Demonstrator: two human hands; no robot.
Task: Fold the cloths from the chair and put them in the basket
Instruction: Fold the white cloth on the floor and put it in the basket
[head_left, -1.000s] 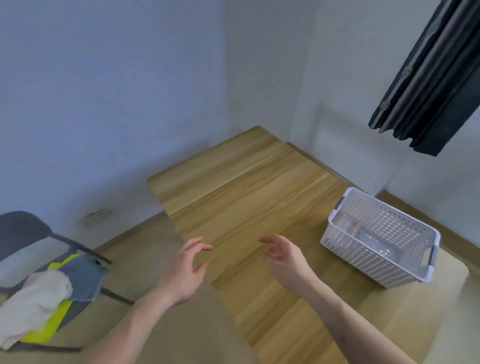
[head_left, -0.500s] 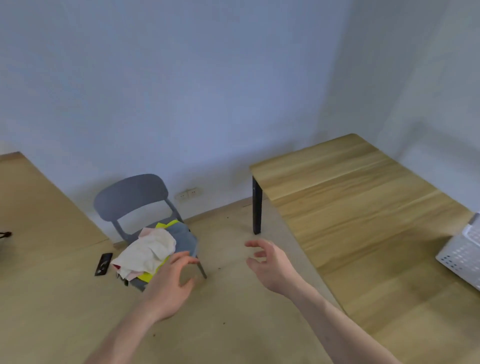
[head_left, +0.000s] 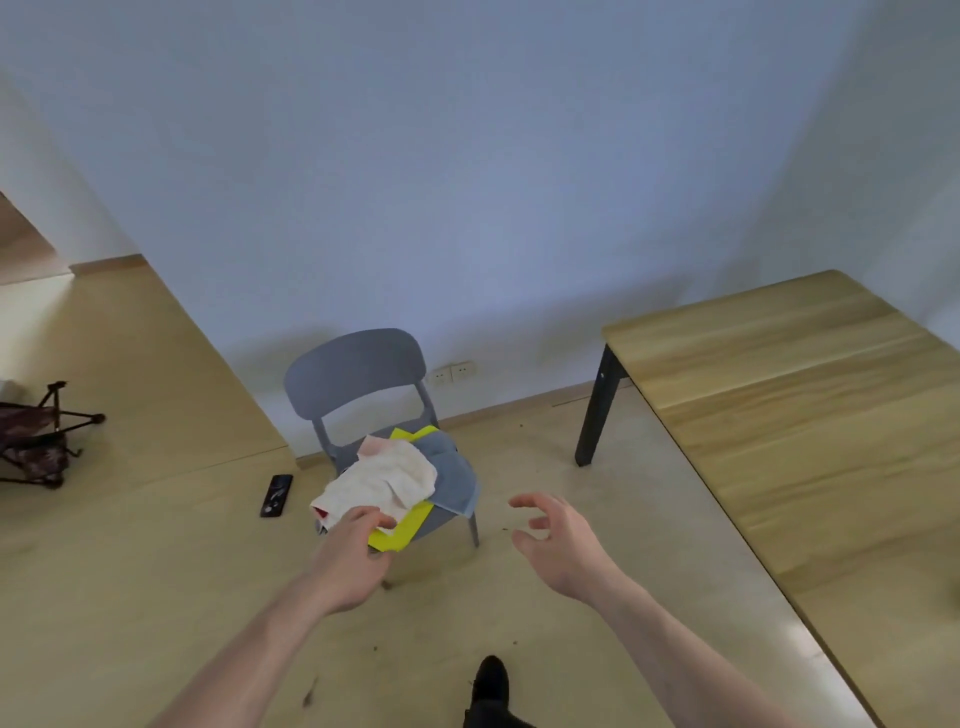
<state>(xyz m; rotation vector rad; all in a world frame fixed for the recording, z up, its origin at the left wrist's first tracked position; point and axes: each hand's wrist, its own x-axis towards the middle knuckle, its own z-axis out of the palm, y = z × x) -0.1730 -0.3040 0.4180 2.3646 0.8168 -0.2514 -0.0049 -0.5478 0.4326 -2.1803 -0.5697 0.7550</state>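
- A grey chair (head_left: 358, 374) stands on the floor against the wall, its seat facing the person.
- 3 cloths lie heaped on the seat: a white cloth (head_left: 382, 480) on top, crumpled; a yellow cloth (head_left: 402, 532) beneath it, showing at the front edge and at the back; a blue-grey cloth (head_left: 449, 467) on the right side of the seat, hanging a little over the edge.
- The left hand (head_left: 353, 564) reaches out over the front edge of the seat, fingers bent, fingertips at the near edge of the white cloth where it meets the yellow one. Whether its grip has closed on any fabric I cannot tell; the fingertips are partly hidden.
- The right hand (head_left: 563, 545) hovers right of the chair, apart from the cloths, its grip wide: fingers spread and loosely curved, holding nothing.
- The basket is out of view.
- A wooden table (head_left: 810, 415) with a black leg stands to the right, well apart from the chair.
- A small black device (head_left: 276, 495) lies on the floor just left of the chair.
- A dark folding frame (head_left: 39, 436) sits at the far left.
- A dark shoe (head_left: 491, 680) shows at the bottom edge.
- 2 wall sockets (head_left: 453, 372) sit low on the wall behind the chair.
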